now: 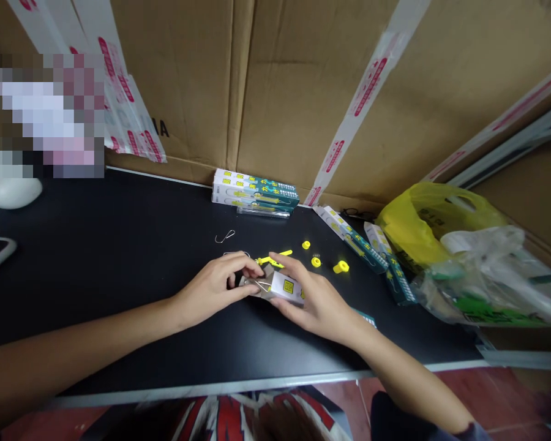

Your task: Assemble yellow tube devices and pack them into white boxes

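A white and teal box [287, 286] lies between my hands, its left end open with flaps spread. My right hand [319, 300] is wrapped round the box from the right. The fingers of my left hand [215, 285] pinch at the open end, where a thin metal hook [261, 284] shows. Just behind the box lies a yellow plastic piece [275, 258]. Yellow caps [341, 267] and a small spring [316, 255] are to the right of it. A loose metal hook [225, 236] rests on the black table behind my left hand.
Stacked boxes [256, 190] stand at the back of the black table [133, 245], a clear tube [263, 212] before them. Two more boxes [351, 237] lie at the right, near a yellow bag [413, 220] and a clear bag [482, 275]. Cardboard [294, 92] rises behind.
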The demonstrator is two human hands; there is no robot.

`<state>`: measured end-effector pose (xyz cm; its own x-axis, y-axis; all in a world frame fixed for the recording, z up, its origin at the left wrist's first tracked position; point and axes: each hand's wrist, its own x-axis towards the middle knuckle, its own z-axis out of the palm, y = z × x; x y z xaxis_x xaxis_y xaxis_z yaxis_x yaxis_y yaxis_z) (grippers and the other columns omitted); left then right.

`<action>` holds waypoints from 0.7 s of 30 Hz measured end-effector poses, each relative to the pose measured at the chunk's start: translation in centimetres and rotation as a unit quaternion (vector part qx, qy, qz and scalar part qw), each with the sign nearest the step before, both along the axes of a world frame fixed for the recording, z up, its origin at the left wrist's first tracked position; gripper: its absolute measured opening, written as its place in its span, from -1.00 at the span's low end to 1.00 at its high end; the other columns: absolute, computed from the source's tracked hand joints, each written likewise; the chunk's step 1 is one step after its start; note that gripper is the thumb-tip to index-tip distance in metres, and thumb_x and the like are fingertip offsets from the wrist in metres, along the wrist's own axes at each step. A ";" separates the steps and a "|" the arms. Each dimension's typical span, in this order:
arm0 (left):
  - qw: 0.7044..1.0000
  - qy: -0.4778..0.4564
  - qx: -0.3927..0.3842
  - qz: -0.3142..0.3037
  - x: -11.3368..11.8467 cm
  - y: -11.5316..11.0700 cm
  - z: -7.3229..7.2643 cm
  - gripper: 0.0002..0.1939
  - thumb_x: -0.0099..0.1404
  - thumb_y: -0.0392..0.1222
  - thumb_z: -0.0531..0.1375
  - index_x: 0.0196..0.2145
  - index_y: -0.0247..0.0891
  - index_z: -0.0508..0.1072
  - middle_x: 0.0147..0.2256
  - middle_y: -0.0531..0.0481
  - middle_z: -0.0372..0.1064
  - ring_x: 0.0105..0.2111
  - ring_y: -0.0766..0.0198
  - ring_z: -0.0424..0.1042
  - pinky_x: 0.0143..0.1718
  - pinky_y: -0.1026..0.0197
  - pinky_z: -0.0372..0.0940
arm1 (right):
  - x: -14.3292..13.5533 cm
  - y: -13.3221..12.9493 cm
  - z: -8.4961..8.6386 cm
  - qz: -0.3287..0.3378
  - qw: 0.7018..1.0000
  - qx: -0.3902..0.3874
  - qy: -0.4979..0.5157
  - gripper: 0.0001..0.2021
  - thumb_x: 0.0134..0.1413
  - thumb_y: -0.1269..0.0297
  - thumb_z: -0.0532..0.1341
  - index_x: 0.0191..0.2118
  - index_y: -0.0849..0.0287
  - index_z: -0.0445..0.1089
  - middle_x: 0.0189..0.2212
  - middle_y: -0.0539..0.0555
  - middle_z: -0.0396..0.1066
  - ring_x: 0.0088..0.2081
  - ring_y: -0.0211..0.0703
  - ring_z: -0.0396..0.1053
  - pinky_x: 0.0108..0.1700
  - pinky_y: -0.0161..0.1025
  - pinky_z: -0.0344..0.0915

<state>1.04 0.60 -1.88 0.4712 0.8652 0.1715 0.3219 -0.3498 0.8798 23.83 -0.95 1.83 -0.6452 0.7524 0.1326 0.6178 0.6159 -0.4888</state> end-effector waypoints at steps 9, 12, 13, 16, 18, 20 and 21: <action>0.996 -0.023 -0.083 0.005 -0.3 0.6 -0.7 -0.81 0.26 -0.08 0.22 -0.30 -0.26 0.50 -0.40 0.05 0.40 -0.43 0.33 0.34 -0.46 0.32 0.17 | 0.6 0.4 0.1 -0.008 1.000 0.006 0.003 -0.33 0.17 0.29 0.22 0.33 0.07 -0.05 0.10 0.18 0.39 0.00 -0.06 0.47 -0.04 -0.18 0.41; 0.995 -0.045 -0.087 0.022 -0.3 0.4 -0.6 -0.80 0.27 -0.07 0.21 -0.31 -0.27 0.50 -0.36 0.03 0.45 -0.43 0.33 0.34 -0.42 0.30 0.19 | 0.5 0.3 0.0 -0.006 1.000 0.008 -0.004 -0.35 0.17 0.28 0.22 0.32 0.07 -0.04 0.13 0.19 0.36 0.00 -0.05 0.47 -0.05 -0.17 0.42; 0.995 -0.050 -0.088 0.025 -0.3 0.3 -0.5 -0.81 0.27 -0.08 0.21 -0.32 -0.27 0.50 -0.36 0.03 0.45 -0.43 0.33 0.34 -0.41 0.30 0.19 | 0.4 0.3 0.0 -0.003 1.000 0.008 -0.007 -0.35 0.17 0.28 0.22 0.32 0.07 -0.03 0.13 0.19 0.36 -0.01 -0.05 0.47 -0.05 -0.17 0.42; 0.992 -0.068 -0.105 0.020 -0.1 0.1 -0.6 -0.81 0.26 -0.10 0.22 -0.38 -0.29 0.48 -0.39 0.03 0.44 -0.42 0.32 0.34 -0.38 0.29 0.20 | 0.1 0.0 0.0 0.010 1.000 0.013 -0.010 -0.35 0.16 0.28 0.23 0.31 0.07 -0.02 0.11 0.19 0.38 -0.03 -0.05 0.48 -0.05 -0.15 0.42; 0.991 -0.078 -0.112 0.015 0.2 0.0 -0.8 -0.81 0.26 -0.11 0.22 -0.42 -0.29 0.46 -0.43 0.04 0.41 -0.43 0.32 0.33 -0.39 0.29 0.19 | -0.1 -0.3 0.0 0.019 1.000 0.019 -0.006 -0.35 0.16 0.28 0.24 0.31 0.07 -0.02 0.12 0.18 0.38 -0.01 -0.06 0.47 -0.02 -0.16 0.41; 0.991 -0.080 -0.103 0.015 0.5 -0.2 -1.0 -0.82 0.26 -0.14 0.22 -0.45 -0.29 0.45 -0.46 0.07 0.37 -0.45 0.34 0.30 -0.41 0.30 0.18 | -0.4 -0.4 -0.1 0.027 0.999 0.023 -0.006 -0.36 0.17 0.29 0.23 0.31 0.07 -0.01 0.13 0.18 0.37 0.04 -0.06 0.45 0.01 -0.16 0.40; 0.993 -0.078 -0.089 0.018 0.6 -0.2 -1.0 -0.82 0.26 -0.16 0.22 -0.45 -0.28 0.45 -0.46 0.07 0.36 -0.46 0.35 0.29 -0.41 0.31 0.17 | -0.5 -0.5 -0.2 0.029 0.999 0.026 -0.009 -0.37 0.18 0.29 0.23 0.31 0.07 0.00 0.13 0.17 0.37 0.05 -0.07 0.44 0.02 -0.15 0.40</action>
<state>1.62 0.37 -2.89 0.4191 0.9041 0.0837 0.1860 -0.1757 0.9667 23.35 -1.45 1.67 -0.6896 0.7067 0.1583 0.5895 0.6747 -0.4441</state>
